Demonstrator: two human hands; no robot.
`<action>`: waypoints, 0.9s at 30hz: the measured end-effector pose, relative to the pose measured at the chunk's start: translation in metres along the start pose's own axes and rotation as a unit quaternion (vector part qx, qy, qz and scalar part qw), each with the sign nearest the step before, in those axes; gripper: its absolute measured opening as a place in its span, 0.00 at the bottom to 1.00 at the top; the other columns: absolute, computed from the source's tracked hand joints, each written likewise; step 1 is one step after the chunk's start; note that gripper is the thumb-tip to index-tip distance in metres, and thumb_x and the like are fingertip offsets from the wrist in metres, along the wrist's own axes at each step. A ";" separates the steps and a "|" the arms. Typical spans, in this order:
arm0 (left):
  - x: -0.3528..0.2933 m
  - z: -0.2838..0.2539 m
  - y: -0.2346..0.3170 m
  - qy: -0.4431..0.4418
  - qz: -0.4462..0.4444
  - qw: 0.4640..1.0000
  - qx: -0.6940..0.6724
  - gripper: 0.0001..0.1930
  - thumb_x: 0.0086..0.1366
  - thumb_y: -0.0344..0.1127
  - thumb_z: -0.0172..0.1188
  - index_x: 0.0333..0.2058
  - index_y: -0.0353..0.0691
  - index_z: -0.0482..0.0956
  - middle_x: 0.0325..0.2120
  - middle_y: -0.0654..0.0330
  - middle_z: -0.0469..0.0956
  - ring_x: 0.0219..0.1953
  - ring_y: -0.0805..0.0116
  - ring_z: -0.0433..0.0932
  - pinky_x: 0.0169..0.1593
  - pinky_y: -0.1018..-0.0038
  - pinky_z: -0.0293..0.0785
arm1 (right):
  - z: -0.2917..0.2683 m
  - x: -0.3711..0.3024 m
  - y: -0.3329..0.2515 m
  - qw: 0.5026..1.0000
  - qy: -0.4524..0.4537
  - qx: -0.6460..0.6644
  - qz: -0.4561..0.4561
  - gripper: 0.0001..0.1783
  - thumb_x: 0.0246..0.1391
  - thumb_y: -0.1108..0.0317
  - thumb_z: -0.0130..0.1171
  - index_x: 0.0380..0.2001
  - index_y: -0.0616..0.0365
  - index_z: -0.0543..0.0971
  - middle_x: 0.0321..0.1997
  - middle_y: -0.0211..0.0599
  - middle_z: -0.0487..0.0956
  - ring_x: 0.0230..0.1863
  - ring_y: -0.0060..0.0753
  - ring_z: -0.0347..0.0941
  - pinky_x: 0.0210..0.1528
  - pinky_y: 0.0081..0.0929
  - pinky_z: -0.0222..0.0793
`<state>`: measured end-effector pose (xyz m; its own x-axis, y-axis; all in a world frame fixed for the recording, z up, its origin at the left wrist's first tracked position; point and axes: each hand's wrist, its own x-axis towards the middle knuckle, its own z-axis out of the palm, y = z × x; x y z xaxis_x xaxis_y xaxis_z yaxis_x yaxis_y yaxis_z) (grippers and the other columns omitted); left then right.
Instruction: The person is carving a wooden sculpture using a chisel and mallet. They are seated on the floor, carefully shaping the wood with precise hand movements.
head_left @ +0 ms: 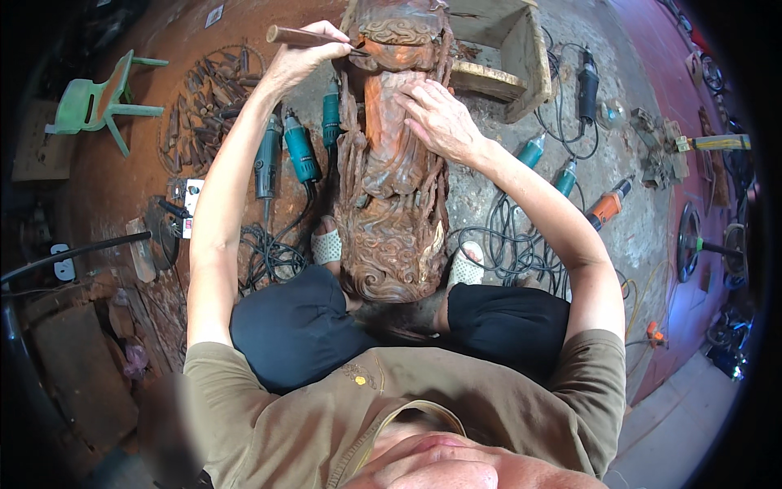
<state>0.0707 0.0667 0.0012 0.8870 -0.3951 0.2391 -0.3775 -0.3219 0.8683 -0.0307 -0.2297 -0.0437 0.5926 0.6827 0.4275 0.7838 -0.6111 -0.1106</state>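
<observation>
A long brown wood carving (389, 232) with swirling relief lies between my feet, running away from me. My left hand (303, 61) is closed round a carving chisel (293, 36) with a wooden handle. Its thin blade points right, at the scrolled band near the carving's far end; whether the edge touches the wood I cannot tell. My right hand (442, 121) lies with fingers stretched on the smoother, reddish middle of the carving, just nearer than the chisel.
Several teal power tools (301, 151) with black cords flank the carving. A heap of wooden-handled chisels (208, 102) lies at left, near a green plastic chair (94, 102). A wooden box (528, 61) stands far right; an orange power tool (609, 204) and a black one (586, 90) lie beyond.
</observation>
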 end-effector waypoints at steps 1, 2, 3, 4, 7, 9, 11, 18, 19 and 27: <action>0.003 -0.003 -0.002 0.003 -0.011 1.000 -0.016 0.09 0.66 0.37 0.67 0.40 0.41 0.82 0.34 0.66 0.83 0.40 0.78 0.79 0.49 0.75 0.75 | 0.000 0.000 0.000 1.000 -0.002 -0.002 -0.001 0.26 0.57 0.66 0.62 0.60 0.55 0.75 0.58 0.41 0.73 0.64 0.48 0.68 0.71 0.42 0.61; 0.006 -0.004 -0.001 0.007 -0.023 0.999 -0.031 0.09 0.65 0.38 0.68 0.40 0.41 0.82 0.35 0.66 0.83 0.40 0.77 0.79 0.49 0.75 0.75 | 0.000 0.001 0.000 1.000 -0.003 -0.003 -0.001 0.26 0.57 0.66 0.62 0.60 0.56 0.75 0.58 0.41 0.73 0.64 0.47 0.68 0.71 0.42 0.61; 0.005 0.000 -0.001 0.035 -0.016 0.999 -0.023 0.09 0.66 0.38 0.68 0.41 0.41 0.82 0.35 0.66 0.83 0.40 0.77 0.79 0.49 0.75 0.75 | 0.000 0.002 -0.001 1.000 -0.004 -0.005 -0.002 0.26 0.57 0.66 0.62 0.59 0.56 0.75 0.58 0.41 0.73 0.64 0.47 0.68 0.71 0.42 0.60; 0.002 0.008 -0.002 0.062 -0.009 0.998 -0.015 0.10 0.66 0.38 0.68 0.41 0.41 0.82 0.35 0.66 0.83 0.40 0.77 0.79 0.49 0.75 0.75 | 0.001 0.003 -0.001 1.000 -0.002 -0.004 -0.005 0.26 0.57 0.66 0.62 0.59 0.56 0.75 0.58 0.41 0.73 0.64 0.47 0.68 0.71 0.42 0.60; -0.007 0.025 0.003 0.099 0.007 0.995 0.018 0.10 0.66 0.39 0.67 0.41 0.41 0.82 0.34 0.68 0.83 0.40 0.78 0.78 0.48 0.75 0.74 | 0.002 0.002 0.001 1.000 0.003 -0.004 -0.010 0.26 0.57 0.66 0.62 0.59 0.57 0.75 0.58 0.41 0.73 0.64 0.45 0.68 0.71 0.42 0.60; -0.005 0.015 0.008 0.051 0.007 0.999 0.009 0.09 0.65 0.40 0.67 0.38 0.44 0.83 0.36 0.66 0.84 0.42 0.76 0.79 0.47 0.72 0.76 | 0.002 0.000 0.001 1.000 0.009 0.002 -0.011 0.26 0.57 0.66 0.62 0.59 0.57 0.75 0.58 0.40 0.73 0.64 0.45 0.68 0.72 0.42 0.59; 0.001 0.006 0.014 -0.003 0.001 1.000 0.030 0.09 0.65 0.40 0.67 0.38 0.43 0.83 0.34 0.66 0.83 0.40 0.76 0.79 0.46 0.72 0.76 | 0.001 -0.001 0.002 1.000 0.006 0.007 -0.005 0.26 0.56 0.66 0.62 0.59 0.57 0.75 0.57 0.40 0.73 0.65 0.45 0.67 0.72 0.42 0.59; 0.022 -0.004 0.024 -0.028 -0.041 0.999 -0.005 0.09 0.66 0.40 0.67 0.38 0.41 0.82 0.31 0.66 0.82 0.37 0.78 0.80 0.43 0.76 0.76 | 0.004 0.001 0.003 1.000 0.012 0.004 -0.017 0.27 0.57 0.66 0.62 0.60 0.57 0.75 0.56 0.40 0.74 0.64 0.46 0.68 0.72 0.42 0.59; 0.022 -0.006 0.017 -0.017 -0.025 0.999 -0.029 0.10 0.66 0.41 0.67 0.38 0.42 0.83 0.31 0.66 0.83 0.36 0.78 0.80 0.42 0.76 0.76 | 0.004 0.001 0.002 1.000 0.013 0.004 -0.015 0.26 0.57 0.66 0.62 0.60 0.57 0.75 0.56 0.40 0.74 0.64 0.46 0.68 0.72 0.42 0.59; 0.005 0.007 0.010 0.027 -0.028 0.999 0.024 0.10 0.66 0.41 0.66 0.39 0.42 0.83 0.32 0.67 0.83 0.38 0.77 0.79 0.45 0.73 0.75 | 0.001 -0.003 0.012 0.999 0.007 0.034 -0.023 0.24 0.56 0.66 0.63 0.56 0.58 0.76 0.57 0.40 0.74 0.64 0.47 0.67 0.72 0.43 0.59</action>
<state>0.0698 0.0553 0.0082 0.9199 -0.3284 0.2141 -0.3373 -0.3847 0.8592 -0.0224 -0.2382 -0.0474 0.5532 0.7038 0.4456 0.8214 -0.5500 -0.1510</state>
